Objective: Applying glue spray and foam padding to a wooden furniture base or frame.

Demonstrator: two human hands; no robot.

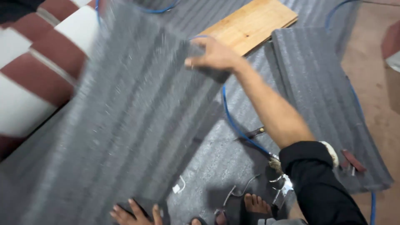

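Note:
My right hand (214,54) grips the upper right edge of a large grey ribbed felt sheet (125,121), which is lifted and blurred with motion. My left hand (135,213) holds the sheet's lower edge at the bottom of the view, fingers curled over it. The sheet covers most of the left half of the view. My right arm in a rolled black sleeve (321,183) reaches across from the lower right.
More grey felt (321,96) lies on the floor to the right. A wooden board (250,25) rests at the top. A blue hose (237,125) runs to a metal tool (281,185) near my bare foot (256,204). Red and white cushions (37,62) stand left.

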